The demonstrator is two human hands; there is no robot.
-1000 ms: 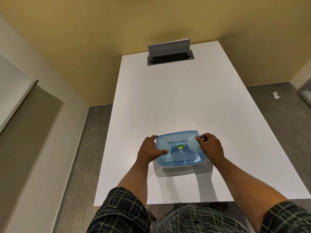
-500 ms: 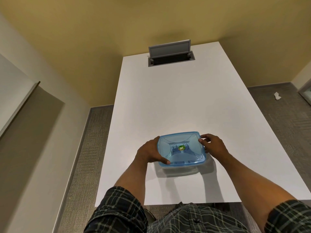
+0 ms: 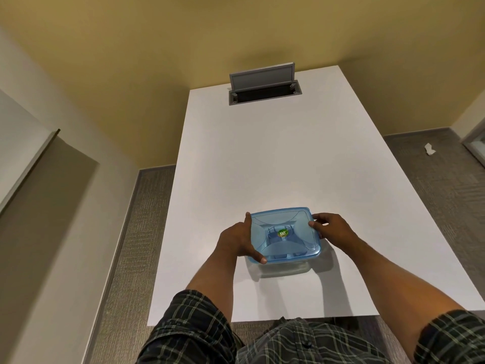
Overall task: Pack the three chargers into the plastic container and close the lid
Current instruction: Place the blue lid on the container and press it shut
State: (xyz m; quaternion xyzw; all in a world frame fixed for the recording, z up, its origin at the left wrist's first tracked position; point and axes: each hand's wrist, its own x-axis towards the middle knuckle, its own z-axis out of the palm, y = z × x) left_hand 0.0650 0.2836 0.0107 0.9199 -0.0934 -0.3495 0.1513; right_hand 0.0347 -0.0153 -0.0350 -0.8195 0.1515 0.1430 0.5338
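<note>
A clear plastic container (image 3: 284, 269) stands on the white table (image 3: 262, 166) near its front edge. A translucent blue lid (image 3: 282, 245) with a green sticker at its centre covers it. My left hand (image 3: 237, 241) grips the lid's left edge, thumb on the near-left corner. My right hand (image 3: 332, 229) holds the lid's right edge, fingers curled over the rim. No charger shows; the container's inside is hidden under the lid.
A grey cable hatch (image 3: 265, 84) stands flipped open at the table's far end. Grey carpet lies on both sides, with a white scrap (image 3: 429, 149) on the floor at right. A wall runs along the left.
My left thumb has slid from the lid's top down to its near-left corner. My right hand stays on the right edge. The container has not shifted on the table.
</note>
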